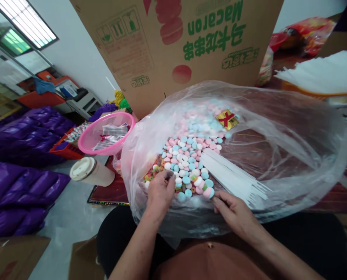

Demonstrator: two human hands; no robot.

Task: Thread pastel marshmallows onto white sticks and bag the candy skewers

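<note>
My right hand (231, 208) is closed at the lower end of a candy skewer (203, 186), a row of pink, white, blue and green sweets. The stick itself is hidden. My left hand (161, 190) has thumb and fingers pinched together over the loose candies; whatever is between the fingertips is too small to make out. Pink, blue and white round candies (183, 155) lie heaped in an open clear plastic bag (278, 112). Small coloured gummy rings (155, 169) lie at the heap's left side. A bundle of white sticks (231, 175) rests right of the heap, above my right hand.
A tall Macaron carton (161, 58) stands behind the bag. To the left are a pink basket (85, 144) with wrappers, a lidded cup (95, 173) and purple bundles (18, 194). A gold packet (227, 118) lies behind the candies. More white sticks (322, 74) are piled at right.
</note>
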